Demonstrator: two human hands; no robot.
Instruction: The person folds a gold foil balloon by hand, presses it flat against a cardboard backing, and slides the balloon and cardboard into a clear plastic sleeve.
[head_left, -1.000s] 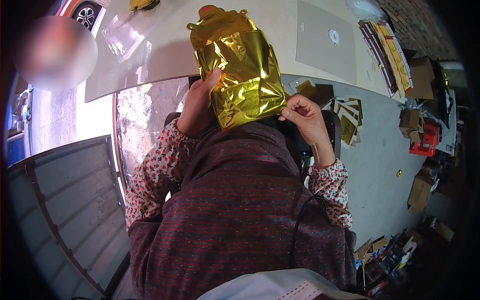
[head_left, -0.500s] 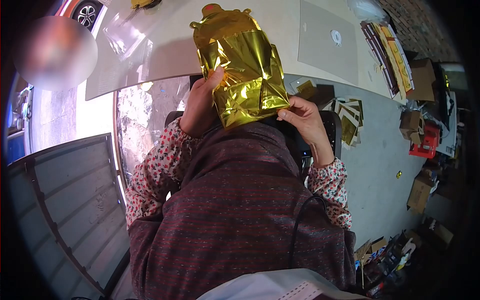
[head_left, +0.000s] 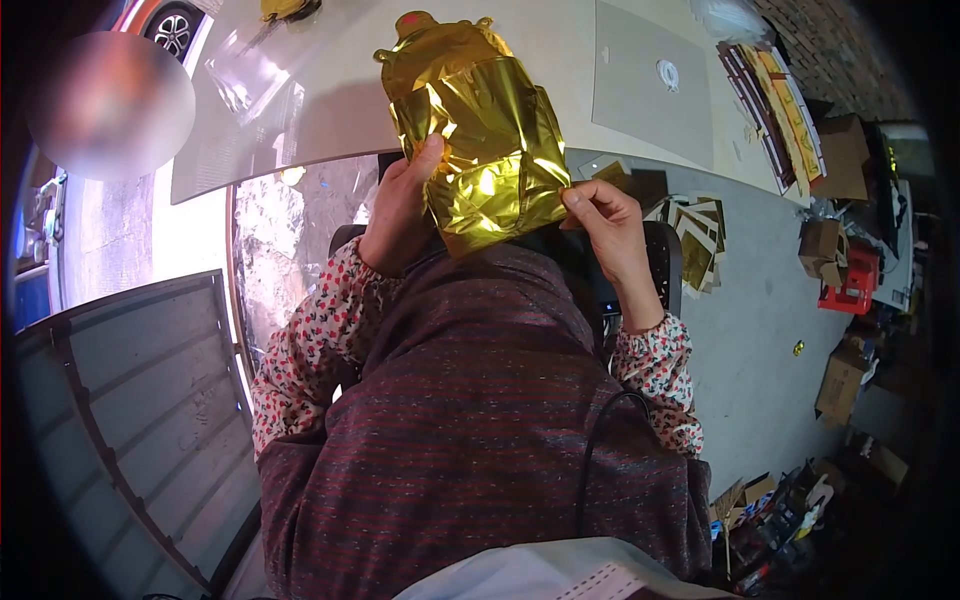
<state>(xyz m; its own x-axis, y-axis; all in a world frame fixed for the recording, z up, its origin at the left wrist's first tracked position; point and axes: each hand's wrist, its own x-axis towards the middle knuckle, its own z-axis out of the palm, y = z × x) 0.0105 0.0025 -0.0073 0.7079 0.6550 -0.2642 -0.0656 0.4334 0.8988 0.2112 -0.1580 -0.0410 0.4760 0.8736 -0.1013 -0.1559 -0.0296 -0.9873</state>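
Observation:
A shiny gold foil piece (head_left: 490,150), shaped like a flattened bag with a scalloped top and a small red mark at its tip, lies tilted over the table's front edge and above my lap. My left hand (head_left: 398,212) grips its left side, thumb on top and the other fingers hidden beneath. At the lower right corner, my right hand (head_left: 610,222) pinches the foil between thumb and fingers. Creases run across the foil's lower half.
On the table (head_left: 340,60) are clear plastic film (head_left: 245,75), a grey board (head_left: 650,85), a white ring (head_left: 668,74) and stacked printed strips (head_left: 775,115). Gold-and-white sheets (head_left: 698,240) lie low at right. Cardboard boxes (head_left: 845,380) and a red crate (head_left: 852,280) stand on the floor.
My right hand has shifted slightly upward with the foil's lower right corner. The foil's top has tipped slightly left, while my left hand keeps its hold.

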